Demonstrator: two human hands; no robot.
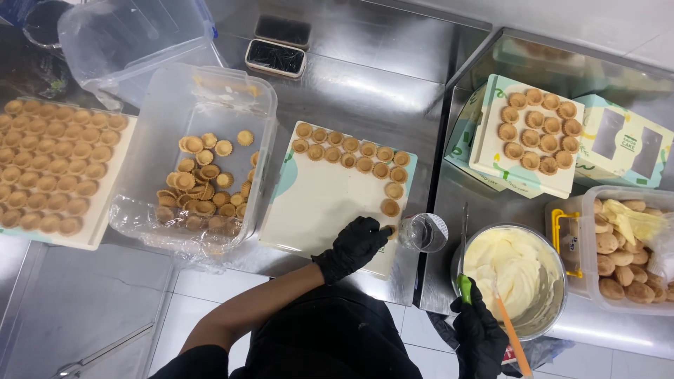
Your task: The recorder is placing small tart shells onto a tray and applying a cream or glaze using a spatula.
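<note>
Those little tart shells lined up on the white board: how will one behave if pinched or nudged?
The tart shells look thin-walled and fluted, so probably light and brittle under a hard pinch. Flat-based, they likely slide on the smooth white board rather than roll.

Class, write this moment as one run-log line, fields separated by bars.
left hand: setting tart shell on white board | right hand: gripping green-handled tool by cream bowl

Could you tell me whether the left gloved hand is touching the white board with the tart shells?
Touching: the head view shows the left hand resting on the white board.
</note>
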